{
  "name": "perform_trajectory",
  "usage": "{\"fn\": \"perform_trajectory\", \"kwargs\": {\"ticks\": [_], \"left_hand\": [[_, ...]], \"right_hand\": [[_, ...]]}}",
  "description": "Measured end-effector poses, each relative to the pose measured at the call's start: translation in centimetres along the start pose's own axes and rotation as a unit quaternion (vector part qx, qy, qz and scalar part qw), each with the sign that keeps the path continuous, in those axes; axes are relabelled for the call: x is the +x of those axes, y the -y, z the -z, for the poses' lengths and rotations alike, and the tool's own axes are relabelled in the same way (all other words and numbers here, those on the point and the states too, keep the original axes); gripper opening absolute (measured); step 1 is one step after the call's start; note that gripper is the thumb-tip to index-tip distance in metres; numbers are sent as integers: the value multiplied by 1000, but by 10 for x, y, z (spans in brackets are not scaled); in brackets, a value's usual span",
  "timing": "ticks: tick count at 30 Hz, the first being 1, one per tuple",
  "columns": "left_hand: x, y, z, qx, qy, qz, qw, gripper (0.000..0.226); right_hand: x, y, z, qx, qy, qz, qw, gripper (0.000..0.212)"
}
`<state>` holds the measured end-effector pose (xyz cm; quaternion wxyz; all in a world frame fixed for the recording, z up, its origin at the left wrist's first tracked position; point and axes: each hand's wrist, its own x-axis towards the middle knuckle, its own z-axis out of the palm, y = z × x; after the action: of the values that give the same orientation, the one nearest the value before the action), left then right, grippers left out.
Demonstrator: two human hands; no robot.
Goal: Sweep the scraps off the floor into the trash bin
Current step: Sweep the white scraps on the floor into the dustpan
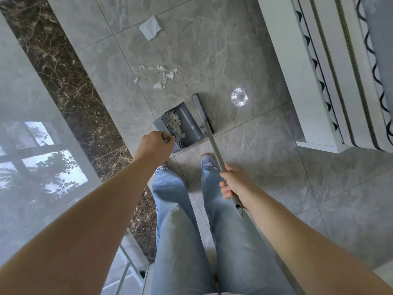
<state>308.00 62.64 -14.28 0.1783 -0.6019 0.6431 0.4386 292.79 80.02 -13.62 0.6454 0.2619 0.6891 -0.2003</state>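
The left hand (154,145) is curled into a fist around the top of the dustpan's handle, whose dark end shows just past the knuckles, and the grey dustpan (179,124) stands on the floor right below and beyond those fingers. Inside the pan, a small heap of white paper scraps (174,122) lies against the comb-toothed edge on its left side, with a few more bits lower down near the pan's back wall. The right hand (232,182) is wrapped closed around the grey broom handle (214,150) close to its upper end, the fingers folded over the pole and the tip of the handle sticking out below the palm. From that grip the pole runs down and forward to the broom head (203,112), which rests on the floor just beside the dustpan's right edge. Farther out, well beyond both hands and the pan, loose scraps (162,76) lie scattered on the grey tiled floor (212,50), and a larger piece of white paper (150,28) lies beyond them again. The person's legs in blue jeans (176,220) and blue shoes (208,161) stand between the two arms. A dark marble strip (70,81) crosses the floor on the left, and white furniture (302,71) stands on the right.
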Motion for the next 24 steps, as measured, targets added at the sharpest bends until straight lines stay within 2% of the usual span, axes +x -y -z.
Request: {"fn": "perform_trajectory", "kwargs": {"ticks": [4, 7, 11, 13, 17, 22, 24], "left_hand": [[-8, 11, 14, -16, 10, 6, 1000, 32], [-18, 36, 31, -48, -5, 16, 999, 35], [-28, 81, 65, -141, -40, 58, 988, 39], [-32, 101, 82, -196, -50, 72, 977, 39], [-35, 131, 108, -320, -50, 109, 940, 36], [-19, 167, 124, -321, -50, 122, 938, 36], [-9, 184, 128, -305, -56, 133, 941, 36]], "right_hand": [[-14, 7, -5, -8, 24, 37, 999, 32], [-27, 21, -9, -60, 7, 109, 992, 21], [-23, 55, -23, -142, -54, 195, 969, 50], [-21, 77, -38, -195, -68, 219, 954, 55], [-1, 126, -78, -268, -100, 237, 928, 57], [33, 151, -142, -389, -124, 219, 886, 74], [34, 134, -172, -414, -93, 226, 877, 56]]}}
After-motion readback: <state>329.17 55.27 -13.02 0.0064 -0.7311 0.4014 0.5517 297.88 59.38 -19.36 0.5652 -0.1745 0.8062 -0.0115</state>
